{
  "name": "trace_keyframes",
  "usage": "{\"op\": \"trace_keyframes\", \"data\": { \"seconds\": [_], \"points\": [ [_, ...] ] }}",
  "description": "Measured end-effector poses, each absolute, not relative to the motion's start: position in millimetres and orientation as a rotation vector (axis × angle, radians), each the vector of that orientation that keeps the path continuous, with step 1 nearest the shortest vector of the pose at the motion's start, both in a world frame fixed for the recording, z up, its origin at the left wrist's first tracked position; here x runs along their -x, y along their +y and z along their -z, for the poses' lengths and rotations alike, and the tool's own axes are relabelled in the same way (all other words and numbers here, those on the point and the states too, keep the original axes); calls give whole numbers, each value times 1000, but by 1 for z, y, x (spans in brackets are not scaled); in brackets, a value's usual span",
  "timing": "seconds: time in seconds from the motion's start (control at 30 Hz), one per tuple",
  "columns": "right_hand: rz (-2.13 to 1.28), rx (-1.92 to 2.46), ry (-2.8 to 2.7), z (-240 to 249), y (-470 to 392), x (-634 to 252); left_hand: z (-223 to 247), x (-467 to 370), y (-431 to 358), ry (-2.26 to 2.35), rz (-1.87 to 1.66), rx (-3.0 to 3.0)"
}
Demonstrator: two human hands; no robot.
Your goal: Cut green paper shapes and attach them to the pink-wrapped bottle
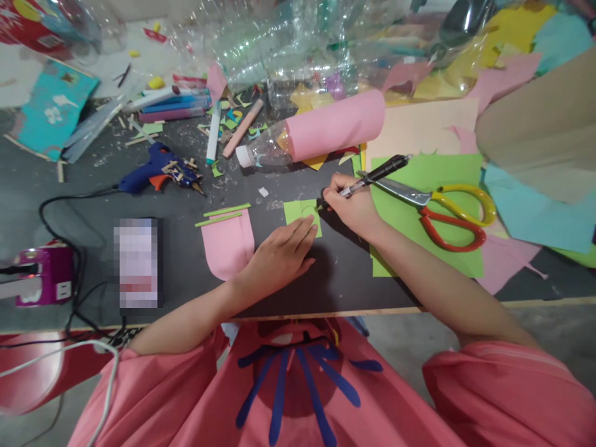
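Note:
My left hand (288, 248) lies flat, fingers stretched, on a small green paper piece (292, 212) with a curved line drawn on it. In my right hand (351, 205) a black pen (384, 169) is gripped, its lower end close to the green paper's right edge. To the left of my left hand lies a pink paper piece (227, 242) with a rounded bottom, two thin green strips (221, 217) across its top. Scissors (428, 202) with yellow and red handles rest on a larger green sheet (395, 254) beside my right hand.
A plastic bottle wrapped in pink paper (338, 124) lies beyond my hands. On the left are a blue glue gun (156, 169), a phone (136, 264) and a purple power adapter (46, 275) with cables. Markers (174, 108), paper scraps and clear bottles (298, 49) crowd the back.

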State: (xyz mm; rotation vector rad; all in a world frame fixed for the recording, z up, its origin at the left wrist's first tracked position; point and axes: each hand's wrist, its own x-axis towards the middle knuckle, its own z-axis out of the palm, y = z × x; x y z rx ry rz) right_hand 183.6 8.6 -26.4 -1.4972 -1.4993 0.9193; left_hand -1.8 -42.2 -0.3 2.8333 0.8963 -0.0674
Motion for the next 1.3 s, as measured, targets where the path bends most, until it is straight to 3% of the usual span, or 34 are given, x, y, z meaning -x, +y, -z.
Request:
{"op": "trace_keyframes", "data": {
  "seconds": [0.5,0.83,1.3],
  "points": [
    [-940,1500,-1491,22,8,-182,1,2,-43,894,29,-2885],
    [-1093,1366,-1084,25,13,-190,6,5,-46,882,-38,-2872],
    [-1068,1287,-1549,19,16,-162,3,1,-50,941,73,-2834]
  ]
}}
